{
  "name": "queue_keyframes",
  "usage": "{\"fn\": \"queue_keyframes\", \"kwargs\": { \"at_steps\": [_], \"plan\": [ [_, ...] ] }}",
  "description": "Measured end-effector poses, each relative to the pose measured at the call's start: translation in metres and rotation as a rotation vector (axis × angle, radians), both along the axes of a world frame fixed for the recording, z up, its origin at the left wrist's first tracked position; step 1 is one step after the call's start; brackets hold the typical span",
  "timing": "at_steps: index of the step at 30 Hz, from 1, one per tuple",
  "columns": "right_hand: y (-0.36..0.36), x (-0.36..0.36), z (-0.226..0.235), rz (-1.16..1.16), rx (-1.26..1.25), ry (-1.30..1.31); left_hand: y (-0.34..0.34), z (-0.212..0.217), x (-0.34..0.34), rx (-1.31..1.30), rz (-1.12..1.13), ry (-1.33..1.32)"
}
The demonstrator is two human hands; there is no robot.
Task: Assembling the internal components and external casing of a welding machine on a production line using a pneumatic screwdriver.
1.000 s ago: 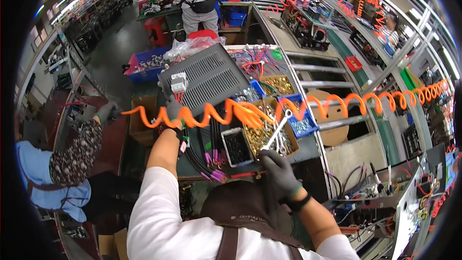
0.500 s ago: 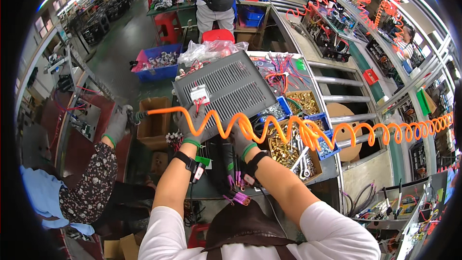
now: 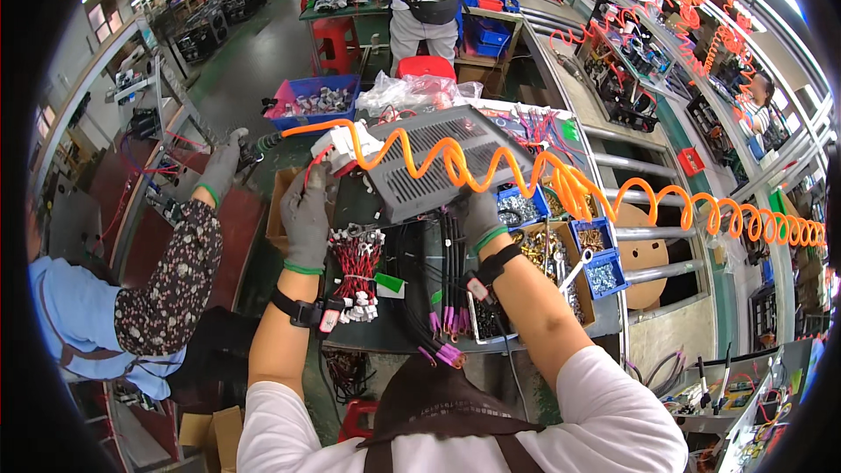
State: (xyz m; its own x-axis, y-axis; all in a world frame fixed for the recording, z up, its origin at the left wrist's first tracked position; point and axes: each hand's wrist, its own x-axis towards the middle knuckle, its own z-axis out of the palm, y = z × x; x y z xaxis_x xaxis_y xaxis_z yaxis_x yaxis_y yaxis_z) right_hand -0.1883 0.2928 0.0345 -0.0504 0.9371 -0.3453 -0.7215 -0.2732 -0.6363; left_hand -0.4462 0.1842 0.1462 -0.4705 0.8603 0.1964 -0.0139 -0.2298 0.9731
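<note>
A dark grey vented metal panel (image 3: 464, 151) is held tilted above the bench. My right hand (image 3: 482, 217), gloved in grey, is closed on its near right edge; the fingertips are partly hidden. At the panel's left corner, my gloved left hand (image 3: 307, 217) is closed at the red wires of a white block-shaped part (image 3: 340, 145). The exact grip is blurred. Below the panel lie a tied bundle of red wires with white connectors (image 3: 355, 271) and several black cables with purple ends (image 3: 448, 315).
An orange coiled hose (image 3: 517, 166) crosses over the panel. At left, a co-worker's gloved hand (image 3: 223, 165) is by the hose's end fitting. Open boxes of brass-coloured hardware and wrenches (image 3: 561, 267), with blue bins (image 3: 604, 273), stand right. A cardboard box (image 3: 282, 201) is left.
My left hand has moved left with the white part, which earlier lay over the panel's slots. The panel and my right hand have shifted right, baring the red wire bundle. The view has shifted too.
</note>
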Motion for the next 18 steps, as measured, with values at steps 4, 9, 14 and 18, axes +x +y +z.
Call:
{"fn": "queue_keyframes", "kwargs": {
  "at_steps": [4,9,14,18],
  "plan": [
    [-0.014,0.038,0.028,0.057,0.020,-0.140,-0.004,0.003,-0.006,0.058,0.061,-0.155],
    [-0.075,0.115,0.079,-0.095,0.357,-0.453,0.032,-0.022,-0.001,-0.100,0.030,-0.264],
    [-0.171,0.193,0.135,-0.231,0.224,-0.789,0.098,-0.084,0.025,-0.337,-0.001,-0.200],
    [-0.249,0.227,0.152,-0.392,0.045,-0.713,0.160,-0.136,0.030,-0.003,-0.078,1.403]
  ]
}}
